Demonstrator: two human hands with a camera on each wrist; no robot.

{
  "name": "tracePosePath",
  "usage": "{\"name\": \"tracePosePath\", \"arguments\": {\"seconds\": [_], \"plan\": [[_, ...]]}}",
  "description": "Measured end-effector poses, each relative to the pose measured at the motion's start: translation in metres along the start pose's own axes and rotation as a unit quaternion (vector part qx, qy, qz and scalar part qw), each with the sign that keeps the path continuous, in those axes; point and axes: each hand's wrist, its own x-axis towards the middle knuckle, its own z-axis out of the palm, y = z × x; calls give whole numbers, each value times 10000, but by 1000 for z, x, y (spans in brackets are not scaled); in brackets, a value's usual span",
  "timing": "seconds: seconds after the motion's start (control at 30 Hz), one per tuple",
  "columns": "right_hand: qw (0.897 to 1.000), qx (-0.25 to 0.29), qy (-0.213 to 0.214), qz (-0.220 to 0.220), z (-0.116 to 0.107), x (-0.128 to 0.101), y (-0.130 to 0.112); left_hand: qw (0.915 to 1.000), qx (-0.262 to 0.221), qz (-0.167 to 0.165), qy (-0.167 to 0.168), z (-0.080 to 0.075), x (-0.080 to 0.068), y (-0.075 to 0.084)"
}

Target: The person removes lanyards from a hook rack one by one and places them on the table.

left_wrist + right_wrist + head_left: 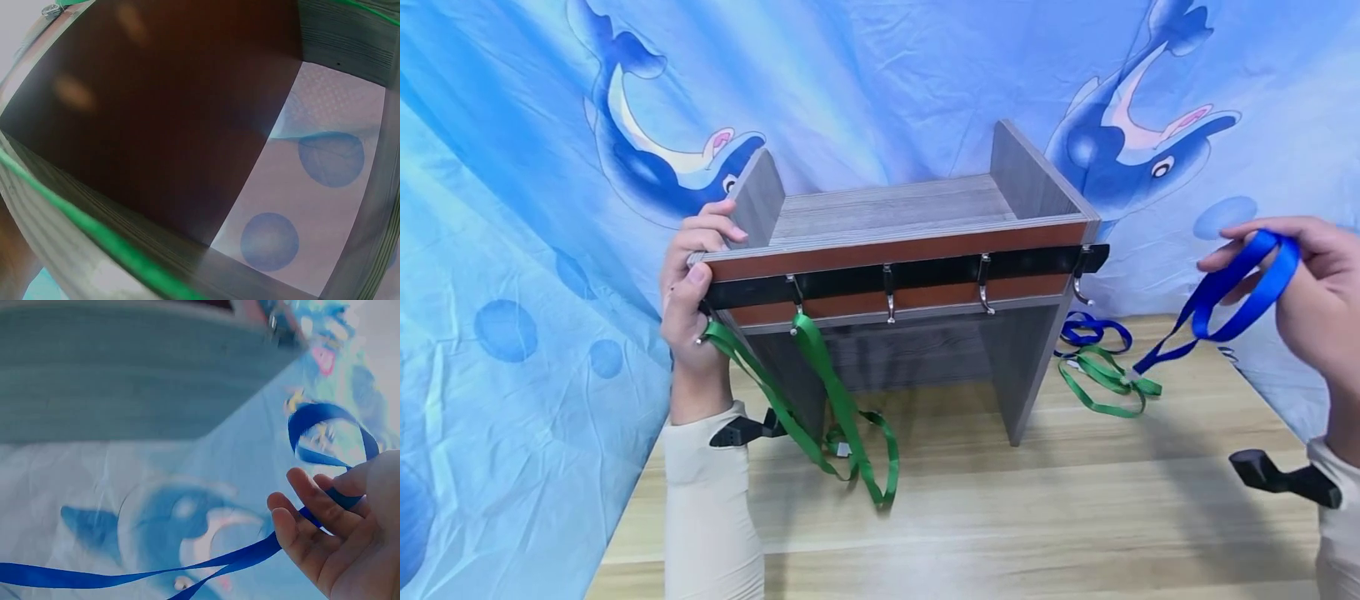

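My left hand [681, 308] grips the left front corner of a grey wooden shelf [887, 208], thumb in front and fingers over the side panel. Along the shelf's front runs a black rail [940, 273] with several metal hooks. One green lanyard [763, 396] hangs from the leftmost hook, and a second green lanyard [823, 354] from the hook beside it. Out to the right of the shelf, my right hand [1326, 292] holds a blue lanyard [250, 553] by its loop, with the ribbon trailing down. The left wrist view shows the shelf's underside [169, 112], but not the left hand.
Behind the shelf's right leg, a blue lanyard [1097, 321] and a green lanyard [1105, 408] lie on the wooden table [962, 517]. A blue curtain [865, 92] printed with dolphins hangs at the back and left.
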Motion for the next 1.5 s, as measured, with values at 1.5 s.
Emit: {"name": "tracePosePath", "arguments": {"seconds": [1.5], "plan": [[9589, -197, -557, 2776, -5, 10, 192, 10000, -41, 16, 36, 1, 1, 0]]}}
